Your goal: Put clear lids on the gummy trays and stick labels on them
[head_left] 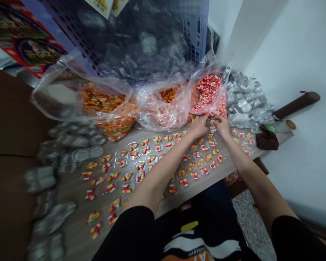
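My left hand (199, 126) and my right hand (222, 125) are close together at the back of the table, in front of the clear bag of red-and-white candies (208, 88). Both have bent fingers pointing toward each other, fingertips drawn together. Whatever is between them is too small to make out. Just below and between the hands lies a small clear plastic tray (212, 127). Rows of similar trays holding colourful candies (139, 166) cover the table, with my left forearm passing over some of them.
Left of the red-and-white bag stand a bag with orange pieces (168, 95) and a larger bag of orange candies (104, 99). A purple crate (198, 32) rises behind. Empty trays pile up at right (246, 99) and left (87, 154). A cup (289, 125) stands by the right edge.
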`<action>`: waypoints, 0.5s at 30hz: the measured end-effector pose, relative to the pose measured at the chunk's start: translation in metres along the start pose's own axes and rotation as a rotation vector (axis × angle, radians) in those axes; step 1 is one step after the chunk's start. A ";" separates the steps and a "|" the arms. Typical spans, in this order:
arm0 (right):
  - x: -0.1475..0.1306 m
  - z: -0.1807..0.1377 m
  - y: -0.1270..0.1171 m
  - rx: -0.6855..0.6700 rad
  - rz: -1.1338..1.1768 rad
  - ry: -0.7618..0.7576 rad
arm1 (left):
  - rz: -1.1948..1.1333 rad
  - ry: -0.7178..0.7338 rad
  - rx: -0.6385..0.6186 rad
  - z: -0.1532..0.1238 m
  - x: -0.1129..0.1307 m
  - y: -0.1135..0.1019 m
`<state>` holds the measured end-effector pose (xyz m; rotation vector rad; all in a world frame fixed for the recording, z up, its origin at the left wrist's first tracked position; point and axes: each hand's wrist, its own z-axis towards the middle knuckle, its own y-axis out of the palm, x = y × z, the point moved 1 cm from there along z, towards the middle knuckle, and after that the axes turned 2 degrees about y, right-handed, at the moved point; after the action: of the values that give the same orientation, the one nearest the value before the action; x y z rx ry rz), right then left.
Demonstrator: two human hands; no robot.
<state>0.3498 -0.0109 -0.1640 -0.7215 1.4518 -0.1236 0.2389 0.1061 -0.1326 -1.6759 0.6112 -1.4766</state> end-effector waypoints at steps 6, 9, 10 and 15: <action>-0.008 -0.011 -0.005 0.023 -0.285 -0.132 | 0.060 0.009 0.002 0.000 -0.003 0.004; -0.013 -0.022 -0.007 0.057 -0.533 -0.237 | 0.088 0.027 0.009 -0.002 0.000 0.004; -0.014 -0.025 -0.007 0.076 -0.588 -0.263 | 0.099 0.041 0.013 -0.003 0.001 0.004; -0.019 -0.038 -0.009 0.148 -0.772 -0.303 | 0.142 0.112 0.027 -0.004 0.006 0.006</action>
<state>0.3147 -0.0222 -0.1412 -1.0943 0.8075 -0.6773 0.2374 0.0971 -0.1340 -1.5048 0.7521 -1.4770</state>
